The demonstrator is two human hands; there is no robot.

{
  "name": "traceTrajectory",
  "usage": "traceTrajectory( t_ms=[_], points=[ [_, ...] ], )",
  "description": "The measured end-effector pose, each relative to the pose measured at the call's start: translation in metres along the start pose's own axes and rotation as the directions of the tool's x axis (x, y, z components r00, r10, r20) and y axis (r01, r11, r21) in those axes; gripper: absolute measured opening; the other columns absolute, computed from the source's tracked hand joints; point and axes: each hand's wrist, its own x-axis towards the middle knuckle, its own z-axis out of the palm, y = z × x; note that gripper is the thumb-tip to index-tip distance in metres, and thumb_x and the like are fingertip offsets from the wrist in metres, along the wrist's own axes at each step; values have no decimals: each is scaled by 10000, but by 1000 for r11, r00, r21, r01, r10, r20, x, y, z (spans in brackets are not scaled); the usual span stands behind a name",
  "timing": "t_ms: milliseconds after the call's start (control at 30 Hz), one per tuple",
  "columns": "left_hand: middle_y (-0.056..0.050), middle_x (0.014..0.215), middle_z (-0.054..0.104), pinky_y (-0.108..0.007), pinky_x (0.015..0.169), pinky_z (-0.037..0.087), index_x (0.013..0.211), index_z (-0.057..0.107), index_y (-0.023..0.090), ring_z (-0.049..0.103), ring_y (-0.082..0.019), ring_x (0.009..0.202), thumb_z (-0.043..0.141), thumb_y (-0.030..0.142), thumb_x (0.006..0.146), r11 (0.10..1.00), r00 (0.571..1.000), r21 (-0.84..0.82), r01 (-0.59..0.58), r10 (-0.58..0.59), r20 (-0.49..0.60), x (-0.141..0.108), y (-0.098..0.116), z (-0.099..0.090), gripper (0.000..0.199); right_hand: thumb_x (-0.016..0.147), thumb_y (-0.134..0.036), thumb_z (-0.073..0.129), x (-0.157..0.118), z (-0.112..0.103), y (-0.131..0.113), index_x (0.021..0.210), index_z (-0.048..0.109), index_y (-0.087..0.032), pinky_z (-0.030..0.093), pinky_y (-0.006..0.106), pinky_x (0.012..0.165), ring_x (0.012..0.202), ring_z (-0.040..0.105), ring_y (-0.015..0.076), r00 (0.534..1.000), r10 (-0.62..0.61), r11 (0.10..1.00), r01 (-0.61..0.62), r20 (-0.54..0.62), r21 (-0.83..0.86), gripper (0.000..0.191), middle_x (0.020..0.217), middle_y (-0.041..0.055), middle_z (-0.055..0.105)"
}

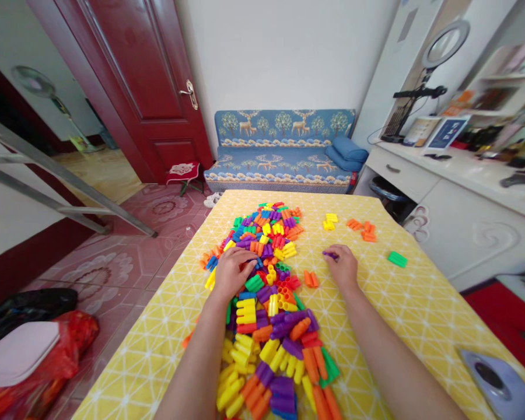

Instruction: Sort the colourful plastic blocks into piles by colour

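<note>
A long heap of plastic building pieces in yellow, orange, purple, green, red and blue runs down the left and middle of the table. Each piece looks like short tubes joined side by side. My left hand rests over the heap's left side, thumb and fingers closed around a blue piece that they partly cover. To the right of the heap, my right hand pinches a small purple piece just above the cloth. A loose orange piece lies between the heap and my right hand.
Yellow pieces, orange pieces and a green piece lie apart on the patterned yellow tablecloth. A phone-like purple object sits at the near right corner. Beyond the table stands a blue sofa; a white desk is at right.
</note>
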Motion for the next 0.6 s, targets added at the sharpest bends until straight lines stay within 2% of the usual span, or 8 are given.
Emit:
traceTrajectory(
  t_ms=[100,200,600],
  points=[
    [-10,1004,739,-400,948,468,973,734,269,620,-209,983,595,282,862,1000,1000,-3,-4,4,-4,0,1,-1,179,691,-212,579,28,6,17,729,678,-177,501,381,798,838,593,210,1000,-7,1000,7,16,27,111,895,78,629],
    [-8,1006,739,-393,936,473,963,735,265,620,-207,979,592,292,865,1000,1000,-9,-6,6,0,1,2,-2,175,681,-210,586,45,11,25,727,676,-173,504,380,801,846,600,210,1000,-14,999,13,26,38,108,896,78,637],
    [-8,1010,736,-404,945,469,981,732,269,616,-215,989,597,285,859,1000,1000,9,9,-9,2,0,1,-1,182,704,-215,582,47,15,34,762,686,-177,482,398,860,904,592,217,998,-38,999,38,48,6,125,927,77,641]
  ],
)
